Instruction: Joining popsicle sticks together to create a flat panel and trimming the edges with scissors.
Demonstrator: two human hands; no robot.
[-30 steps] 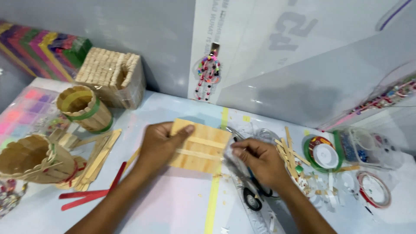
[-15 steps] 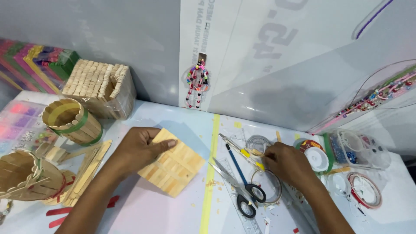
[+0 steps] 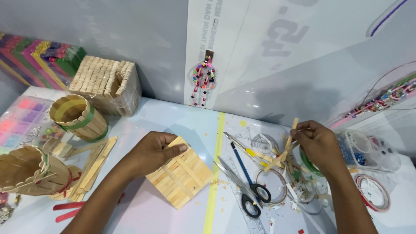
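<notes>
My left hand (image 3: 154,152) grips the upper corner of a square panel of glued wooden sticks (image 3: 181,177) that rests on the white table (image 3: 182,121). My right hand (image 3: 318,143) is raised to the right and pinches a thin wooden stick (image 3: 289,138), which points up and slightly right. Under that hand lies a loose pile of short wooden sticks (image 3: 279,159). Black-handled scissors (image 3: 247,184) lie between the two hands, beside a strip of yellow tape (image 3: 216,169) running down the table.
At the left stand a round stick cup with a green band (image 3: 77,117), a stick box in plastic wrap (image 3: 106,83), a stick basket (image 3: 26,173) and loose flat sticks (image 3: 93,162). Tape rolls (image 3: 372,193), a clear bead container (image 3: 362,149) and a clear ruler (image 3: 242,190) lie at the right. A bead ornament (image 3: 203,80) hangs on the wall.
My right hand left the panel, moved right to the stick pile and lifted a thin stick. My left hand kept hold of the panel, which turned and now lies flatter on the table.
</notes>
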